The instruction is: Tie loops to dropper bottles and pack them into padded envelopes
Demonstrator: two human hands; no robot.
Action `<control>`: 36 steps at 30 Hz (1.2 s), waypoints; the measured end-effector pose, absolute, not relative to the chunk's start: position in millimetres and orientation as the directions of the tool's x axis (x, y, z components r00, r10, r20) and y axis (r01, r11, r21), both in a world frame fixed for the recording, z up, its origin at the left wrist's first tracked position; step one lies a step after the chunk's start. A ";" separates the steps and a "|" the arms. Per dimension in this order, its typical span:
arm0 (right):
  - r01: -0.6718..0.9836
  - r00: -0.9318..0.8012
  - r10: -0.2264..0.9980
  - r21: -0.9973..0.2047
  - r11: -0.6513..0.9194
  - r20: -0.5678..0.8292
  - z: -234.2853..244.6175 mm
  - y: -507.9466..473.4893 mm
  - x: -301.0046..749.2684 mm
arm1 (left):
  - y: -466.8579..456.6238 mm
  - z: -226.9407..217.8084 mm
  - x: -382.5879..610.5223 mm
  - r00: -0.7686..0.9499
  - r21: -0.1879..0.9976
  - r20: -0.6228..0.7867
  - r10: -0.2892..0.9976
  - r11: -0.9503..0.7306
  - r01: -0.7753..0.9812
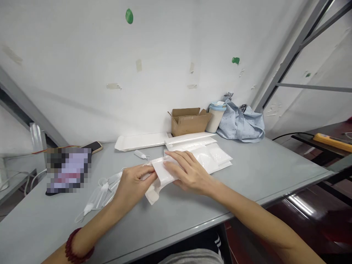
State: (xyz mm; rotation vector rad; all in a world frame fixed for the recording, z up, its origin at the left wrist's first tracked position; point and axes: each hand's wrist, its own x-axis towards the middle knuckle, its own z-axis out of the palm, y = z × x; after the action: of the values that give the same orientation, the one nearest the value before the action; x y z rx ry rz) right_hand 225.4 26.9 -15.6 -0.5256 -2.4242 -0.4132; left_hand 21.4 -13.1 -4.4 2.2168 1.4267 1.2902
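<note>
Both my hands work on a white plastic packet (pixel 164 175) above the table, with a loose flap hanging down at its near left end. My left hand (pixel 132 186) pinches the packet's open left end between thumb and fingers. My right hand (pixel 189 171) lies over its right part, fingers on top and thumb beneath. What is inside the packet I cannot make out. Beside my left forearm lie several white tube-like pieces (pixel 103 192) with looped cords. A similar small white piece (pixel 141 154) rests behind the hands. Flat white packets (pixel 220 154) are stacked behind my right hand.
Long white packets (pixel 143 141) lie along the back. An open cardboard box (pixel 189 124), a lidded cup (pixel 216 117) and a light blue cloth bag (pixel 242 123) stand by the wall. At left are a blurred-out phone-like device (pixel 70 172) and another phone (pixel 96 147). The table's front edge (pixel 192 228) runs close to me.
</note>
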 end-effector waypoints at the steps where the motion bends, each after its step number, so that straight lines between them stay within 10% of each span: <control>1: 0.490 -0.735 0.262 0.222 0.843 0.626 -16.8 26.7 224.6 | -12.5 -2.4 19.7 0.101 0.632 0.518 0.850 -0.459 0.625; 9: 0.538 -0.750 0.280 0.306 0.785 0.600 -24.9 30.0 223.0 | -11.8 4.8 15.1 -0.166 0.922 0.281 0.945 -0.218 0.322; 14: 0.567 -0.731 0.295 0.307 0.765 0.615 -24.7 31.4 224.0 | -16.5 5.4 19.9 -0.199 0.908 0.357 0.913 -0.289 0.302; 20: 0.578 -0.723 0.287 0.323 0.750 0.628 -24.2 31.8 224.1 | -15.0 -12.5 22.7 0.216 0.406 0.705 0.675 -0.634 0.658; 27: 0.558 -0.696 0.147 0.400 0.727 0.703 -23.9 26.5 221.0 | -8.6 -25.3 19.4 0.559 -0.223 0.775 0.295 -0.699 0.679; 36: 0.441 -0.603 -0.058 0.393 0.807 0.796 -14.7 15.8 221.2 | -2.6 -28.7 14.0 0.613 -0.330 0.760 0.215 -0.686 0.649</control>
State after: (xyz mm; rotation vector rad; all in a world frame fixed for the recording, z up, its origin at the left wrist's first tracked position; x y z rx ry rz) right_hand 221.2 15.8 -14.7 -0.2820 -2.1127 -0.7223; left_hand 14.0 -2.6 -28.7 3.3337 1.0067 1.4118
